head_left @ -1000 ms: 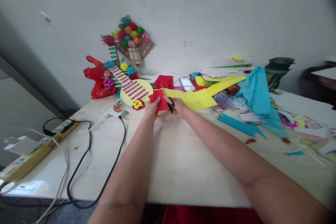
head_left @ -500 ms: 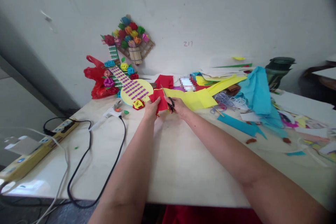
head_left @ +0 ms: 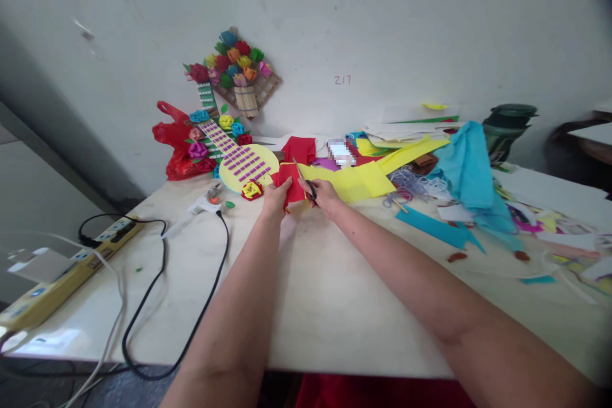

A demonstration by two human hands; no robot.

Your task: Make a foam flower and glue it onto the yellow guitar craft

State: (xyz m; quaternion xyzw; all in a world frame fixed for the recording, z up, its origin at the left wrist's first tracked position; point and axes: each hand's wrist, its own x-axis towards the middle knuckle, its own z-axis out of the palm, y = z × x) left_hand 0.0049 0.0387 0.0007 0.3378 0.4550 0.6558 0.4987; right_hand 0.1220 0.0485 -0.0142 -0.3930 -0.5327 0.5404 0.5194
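My left hand (head_left: 276,195) pinches a folded piece of red crepe paper (head_left: 292,183) above the table. In my right hand (head_left: 322,194) is a pair of black-handled scissors (head_left: 312,189), fingers wrapped round the handles. The blades lie along the right edge of the red paper, pointing away from me. Yellow crepe paper (head_left: 366,180) lies flat just behind my right hand. To the left of the red paper rests a yellow guitar-shaped craft (head_left: 246,166) with purple stripes and a yellow-and-red paper flower (head_left: 252,189).
A white glue gun (head_left: 205,204) with a black cord lies left, near a yellow power strip (head_left: 62,274). A red plastic bag (head_left: 174,146) and paper-flower basket (head_left: 246,101) stand behind. Blue crepe paper (head_left: 466,166), paper scraps and a dark green bottle (head_left: 509,127) are at right.
The scissor handles have come closer together as my right hand closes. My left hand and the red paper stay almost in the same place.
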